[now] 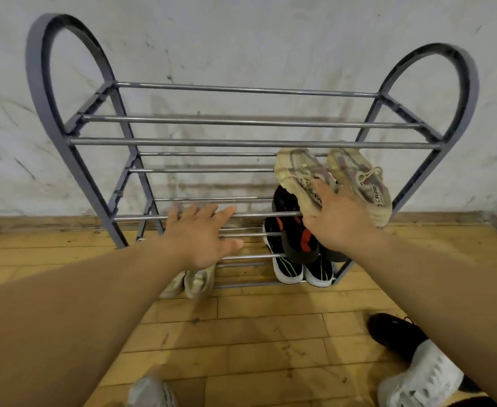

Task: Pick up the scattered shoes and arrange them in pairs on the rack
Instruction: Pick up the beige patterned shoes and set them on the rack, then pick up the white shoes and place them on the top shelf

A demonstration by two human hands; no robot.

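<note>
white shoe (417, 380) and black shoe (394, 333) sit on floor (256, 333) by us | our right hand (338, 218) grips beige sneaker (297, 174) at right end of rack (35, 83), beside its mate (362, 177) | left hand (200, 233) spread open over lower rail (141, 217) | we'd best level heels before releasing

even soft light, wide-angle edge bending, slight blur

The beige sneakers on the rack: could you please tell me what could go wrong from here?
1. The beige sneaker held by the right hand seems to jut past the front bar of the rack, so it may tip off when released.
2. The shelves are only spaced bars, so a toe could slip between them.
</note>
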